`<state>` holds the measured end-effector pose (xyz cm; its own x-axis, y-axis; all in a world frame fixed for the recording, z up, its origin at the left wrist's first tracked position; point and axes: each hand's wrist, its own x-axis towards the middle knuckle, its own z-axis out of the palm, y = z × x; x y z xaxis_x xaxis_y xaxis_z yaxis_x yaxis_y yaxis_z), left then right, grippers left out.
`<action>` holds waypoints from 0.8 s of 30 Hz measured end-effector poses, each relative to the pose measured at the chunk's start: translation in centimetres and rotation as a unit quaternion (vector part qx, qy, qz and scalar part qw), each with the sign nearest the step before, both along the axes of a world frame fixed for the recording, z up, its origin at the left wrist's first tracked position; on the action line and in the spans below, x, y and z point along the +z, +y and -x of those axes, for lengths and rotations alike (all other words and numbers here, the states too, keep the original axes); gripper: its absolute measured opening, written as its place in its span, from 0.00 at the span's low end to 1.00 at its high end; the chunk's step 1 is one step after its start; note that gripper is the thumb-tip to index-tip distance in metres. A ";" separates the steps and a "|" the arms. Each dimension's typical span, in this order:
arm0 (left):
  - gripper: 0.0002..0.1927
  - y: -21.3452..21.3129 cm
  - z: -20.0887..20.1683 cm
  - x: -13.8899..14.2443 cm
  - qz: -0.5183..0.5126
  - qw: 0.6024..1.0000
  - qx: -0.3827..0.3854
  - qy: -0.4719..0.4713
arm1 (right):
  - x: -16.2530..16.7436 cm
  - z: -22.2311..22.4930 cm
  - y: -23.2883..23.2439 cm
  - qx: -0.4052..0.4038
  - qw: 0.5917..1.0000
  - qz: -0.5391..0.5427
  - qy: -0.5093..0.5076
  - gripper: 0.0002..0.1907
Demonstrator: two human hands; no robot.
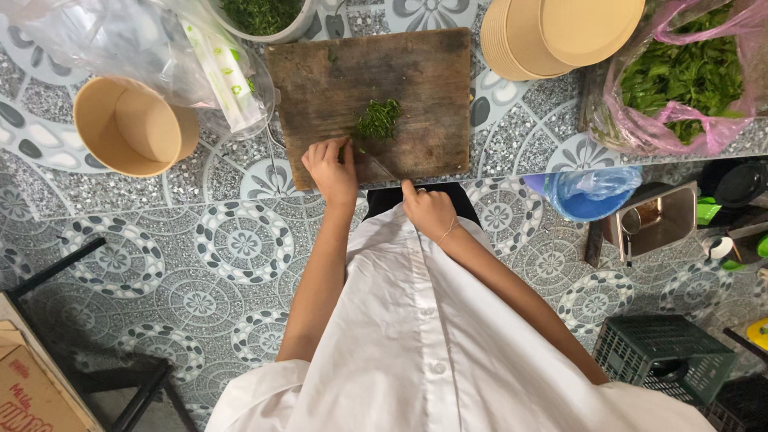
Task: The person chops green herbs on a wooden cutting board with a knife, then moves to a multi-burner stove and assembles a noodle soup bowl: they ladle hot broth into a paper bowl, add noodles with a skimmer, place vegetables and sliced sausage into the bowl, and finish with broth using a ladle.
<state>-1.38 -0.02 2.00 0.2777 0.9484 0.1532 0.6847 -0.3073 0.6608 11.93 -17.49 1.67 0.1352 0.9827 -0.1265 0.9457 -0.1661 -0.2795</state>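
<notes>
Inspection from the head camera, looking straight down: a worn, dark wooden rectangular chopping board [372, 100] lies on the patterned grey tiled worktop [240, 172]. On the board, just below its centre, sits a small heap of finely chopped green herbs [379, 118]. The left hand [331, 172] rests at the board's 6 o'clock edge, its fingers [324, 152] curled down and bunched on a few uncut green stems just at 7 o'clock of the heap; the grip looks closed and pinching. The right hand [429, 210] sits off the board at 5 o'clock, closed round the handle of a knife; the thin grey knife blade [374, 166] runs up towards the left hand's fingertips. State of work, as judged: one small portion is cut, and only a short remnant remains under the left fingers. A white round bowl of chopped greens [260, 16] at the board's 11 o'clock holds more cut herb, while a pink plastic bag of whole leafy greens [680, 80] at 3 o'clock looks largely full, so much uncut stock appears left. A tan paper bowl [132, 126] lies tilted at 9 o'clock, and a stack of tan paper bowls [552, 36] stands at 1 o'clock.
</notes>
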 end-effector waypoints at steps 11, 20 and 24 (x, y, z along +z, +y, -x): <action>0.06 0.1 0.1 0.1 -0.028 0.999 -0.015 0.003 | 0.0 0.5 2.8 0.002 1.000 0.010 0.003 0.17; 0.07 0.4 0.4 0.2 -0.033 0.999 -0.026 0.017 | 0.2 0.0 1.5 -0.004 1.000 -0.012 -0.008 0.13; 0.07 0.2 0.4 0.0 -0.023 1.000 -0.014 0.003 | 0.1 -0.2 0.5 -0.005 1.000 -0.013 -0.004 0.09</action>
<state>-1.76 0.15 1.95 0.3048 0.9322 0.1951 0.6795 -0.3564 0.6413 12.17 -17.03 1.72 0.1462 0.9842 -0.1004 0.9461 -0.1687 -0.2763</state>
